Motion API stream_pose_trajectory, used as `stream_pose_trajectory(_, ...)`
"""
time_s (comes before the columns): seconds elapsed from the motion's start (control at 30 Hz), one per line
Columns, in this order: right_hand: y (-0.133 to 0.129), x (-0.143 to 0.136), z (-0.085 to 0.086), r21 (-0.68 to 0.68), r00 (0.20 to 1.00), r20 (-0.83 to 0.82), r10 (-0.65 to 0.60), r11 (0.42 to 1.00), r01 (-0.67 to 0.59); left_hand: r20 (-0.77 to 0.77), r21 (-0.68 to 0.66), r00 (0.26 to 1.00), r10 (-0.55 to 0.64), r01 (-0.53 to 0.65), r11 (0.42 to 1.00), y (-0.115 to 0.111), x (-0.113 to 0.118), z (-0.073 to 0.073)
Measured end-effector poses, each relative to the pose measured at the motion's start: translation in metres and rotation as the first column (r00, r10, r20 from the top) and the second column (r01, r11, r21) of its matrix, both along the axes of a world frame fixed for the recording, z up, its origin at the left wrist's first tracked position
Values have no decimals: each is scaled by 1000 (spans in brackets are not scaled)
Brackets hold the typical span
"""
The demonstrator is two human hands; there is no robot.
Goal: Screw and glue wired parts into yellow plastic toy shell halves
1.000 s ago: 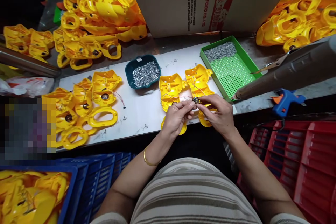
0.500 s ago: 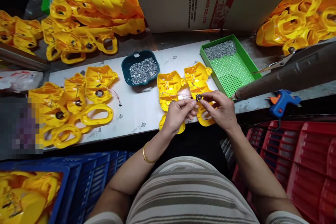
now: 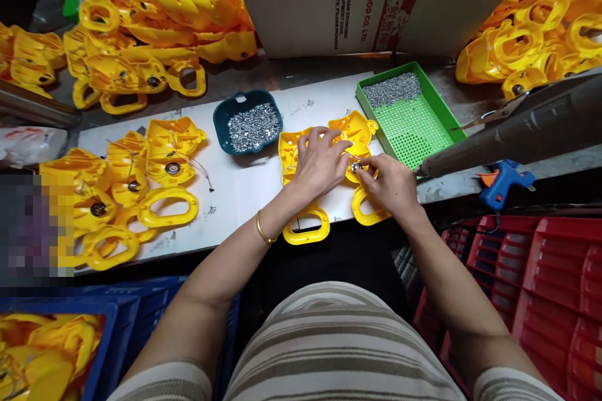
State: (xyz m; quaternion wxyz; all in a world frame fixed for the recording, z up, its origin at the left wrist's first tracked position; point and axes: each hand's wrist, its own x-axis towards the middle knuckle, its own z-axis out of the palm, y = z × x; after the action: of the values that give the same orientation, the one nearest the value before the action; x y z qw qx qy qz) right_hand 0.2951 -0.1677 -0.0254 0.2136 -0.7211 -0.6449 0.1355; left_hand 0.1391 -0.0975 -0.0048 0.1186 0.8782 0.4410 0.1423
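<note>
Two yellow plastic shell halves with oval handles lie open on the white board. My left hand (image 3: 320, 163), fingers spread, is over the left shell (image 3: 289, 145) and reaches toward the right one; whether it touches them I cannot tell. At the right shell (image 3: 358, 127), my right hand (image 3: 389, 183) pinches a small round metal-faced speaker (image 3: 356, 166) between thumb and fingers. Thin wires run near the speaker, partly hidden by my hands. Below my left wrist shows the left shell's handle (image 3: 306, 239).
A dark teal tray (image 3: 221, 128) of small screws stands left of the shells. Behind right is a green basket (image 3: 444, 109) with more small metal pieces. Wired yellow shells (image 3: 172, 138) lie at left. A blue glue gun (image 3: 499, 187) hangs right, above red crates (image 3: 559, 263). A cardboard box (image 3: 301, 6) stands behind.
My left hand has opened and moved up over the shells, away from the speaker. My right hand has lowered the speaker slightly toward the right shell, and its shiny face now shows.
</note>
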Motion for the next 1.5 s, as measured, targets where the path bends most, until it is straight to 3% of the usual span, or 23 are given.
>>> stream_pose_trajectory(0.5,11,-11,17,-120,977,213,-12,992,38,-59,-9,997,-42,41,999,-2,-2,-11)
stream_pose_trajectory(0.73,13,-18,29,-240,932,352,91,971,-4,-69,-6,989,-129,129,992,1,0,-17)
stream_pose_trajectory(0.93,4,-22,31,-293,906,386,175,954,-59,-54,-27,981,-187,186,982,-6,-6,-10)
stream_pose_trajectory(1.5,-10,-24,30,-288,902,383,200,953,-89,-75,-73,985,-158,153,986,-20,-13,-1)
